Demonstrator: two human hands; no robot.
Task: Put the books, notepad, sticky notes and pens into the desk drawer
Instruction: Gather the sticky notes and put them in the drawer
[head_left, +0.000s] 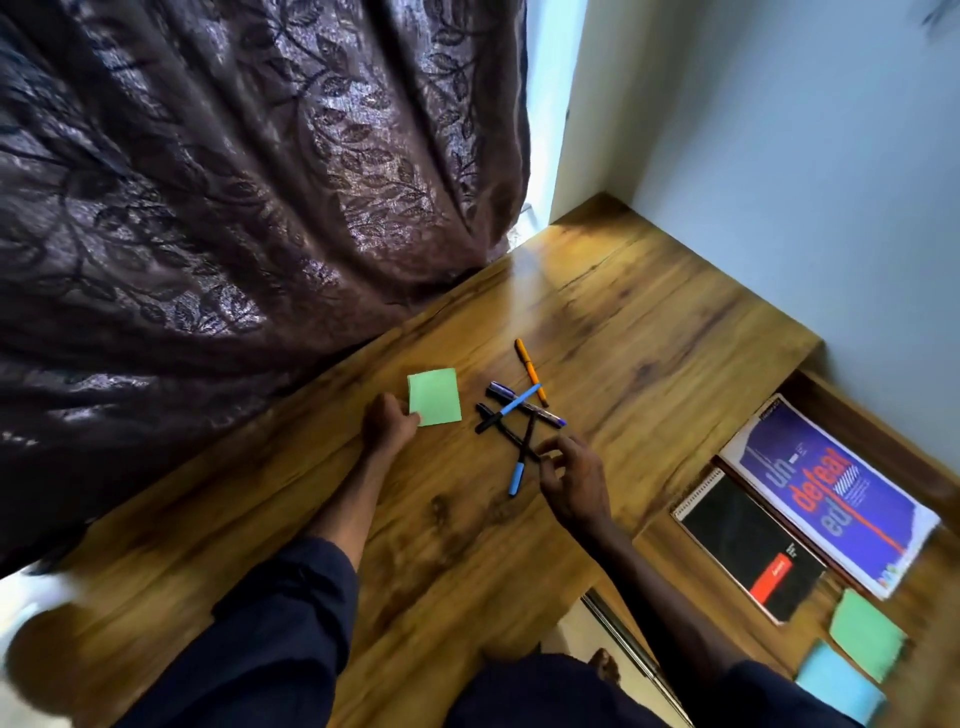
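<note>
Two hands at the last items on a wooden desk, drawer open to the right.

A dark leaf-patterned curtain (208, 208) hangs along the far-left edge of the desk (649, 312). The open drawer (872, 436) holds a purple book (841, 499), a black spiral notepad (748, 545) beside it, and nearer the person a green sticky pad (865, 636) and a blue sticky pad (839, 686). On the desktop lie a second green pad (434, 397) and a crossed pile of pens (511, 415), with an orange pen (531, 371) at its far side. The left hand (389, 421), fingers bent, touches that pad's near corner; whether it pinches the pad cannot be told. The right hand (569, 478) hovers just beside the pile, fingers loosely curled and spread, holding nothing.
</note>
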